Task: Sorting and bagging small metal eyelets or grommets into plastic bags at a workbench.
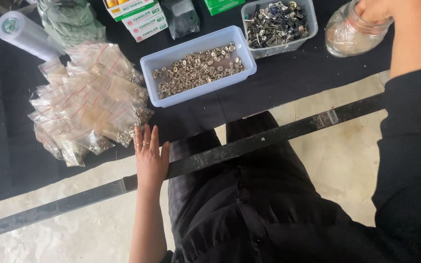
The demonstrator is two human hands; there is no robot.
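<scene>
Your right hand [372, 9] reaches into the mouth of the glass jar [349, 31], its grip hidden so you can't tell what it holds, just right of the grey tub [278, 24], while your left hand [149, 158] rests flat, well apart.

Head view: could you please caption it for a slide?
Left hand flat beside bagged metal snaps; right hand reaches into a glass jar.
</scene>
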